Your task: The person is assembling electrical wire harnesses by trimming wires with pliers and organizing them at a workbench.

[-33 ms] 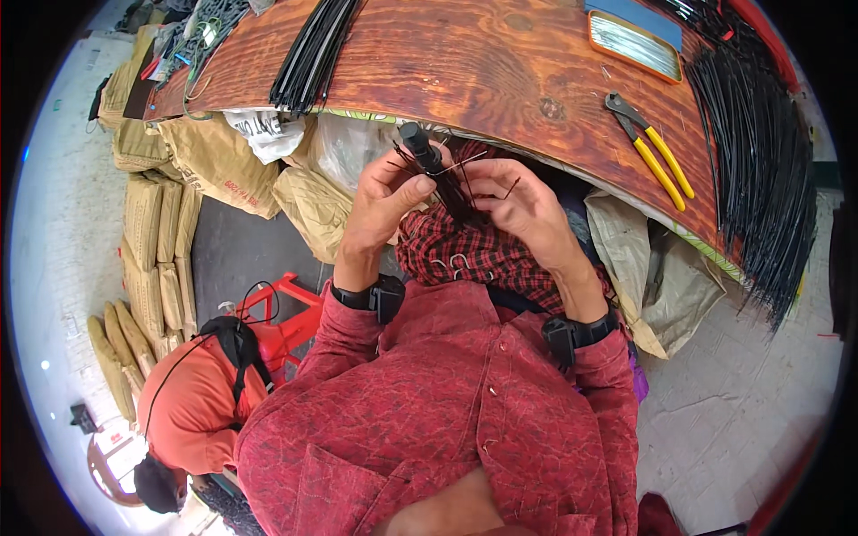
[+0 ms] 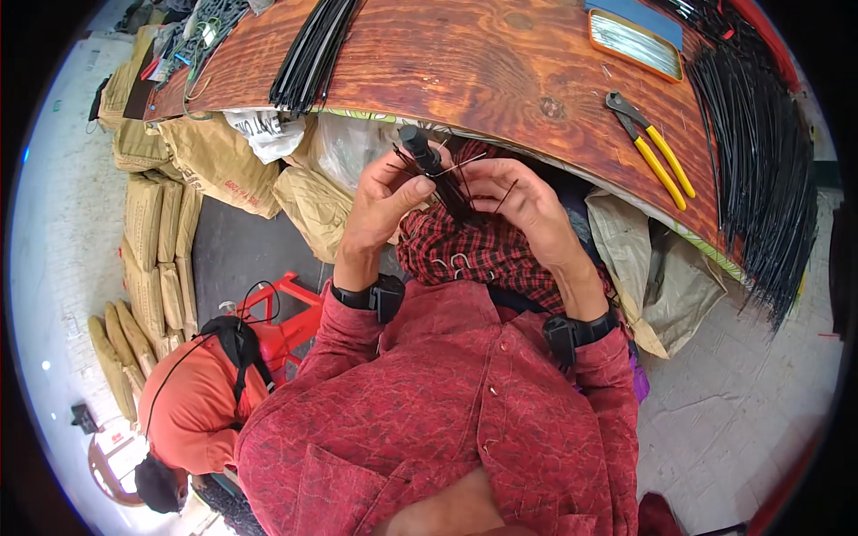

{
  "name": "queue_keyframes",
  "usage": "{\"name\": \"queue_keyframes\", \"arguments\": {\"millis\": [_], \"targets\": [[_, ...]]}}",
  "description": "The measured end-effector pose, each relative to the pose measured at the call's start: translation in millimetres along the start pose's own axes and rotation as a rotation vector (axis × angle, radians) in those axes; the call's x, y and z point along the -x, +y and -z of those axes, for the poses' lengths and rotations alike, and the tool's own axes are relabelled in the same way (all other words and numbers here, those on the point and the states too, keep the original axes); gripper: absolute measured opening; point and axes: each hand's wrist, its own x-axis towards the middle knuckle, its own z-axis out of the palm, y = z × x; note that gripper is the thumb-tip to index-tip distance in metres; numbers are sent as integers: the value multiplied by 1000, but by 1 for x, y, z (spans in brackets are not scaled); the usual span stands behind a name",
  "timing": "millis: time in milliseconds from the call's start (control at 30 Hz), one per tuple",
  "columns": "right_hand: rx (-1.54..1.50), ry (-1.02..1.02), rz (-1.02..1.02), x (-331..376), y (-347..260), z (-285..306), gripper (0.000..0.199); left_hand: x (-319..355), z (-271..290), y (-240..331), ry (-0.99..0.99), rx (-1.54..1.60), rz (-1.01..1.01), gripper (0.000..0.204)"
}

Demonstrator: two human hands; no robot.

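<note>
1. Bright, even light overall; the tabletop at twelve o'clock bends into an arc.
2. Glare burns out the framed opening at eight o'clock.
3. Blue fringing tints the rim at nine.

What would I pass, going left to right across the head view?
Stacked brown sacks, smaller bundle of black strips, left hand, black piece it grips, right hand, yellow-handled pliers, larger bundle of black strips.
</note>
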Motion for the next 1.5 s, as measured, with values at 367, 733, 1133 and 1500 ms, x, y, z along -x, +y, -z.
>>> {"name": "queue_keyframes", "arguments": {"millis": [367, 733, 1133, 1500], "targets": [[-134, 24, -32, -1, 13, -3, 31, 6, -2, -3, -155, 37, -177, 34], [-53, 19, 18, 4, 14, -21, 27, 7, -4, -6, -248, -91, -230, 24], [-19, 133, 115, 20, -1, -25, 27, 4, -28, -2, -174, -362, -356, 39], [-21, 169, 187, 18, -3, -22, 29, -2, -10, 4, -221, -115, -256, 23]]}}
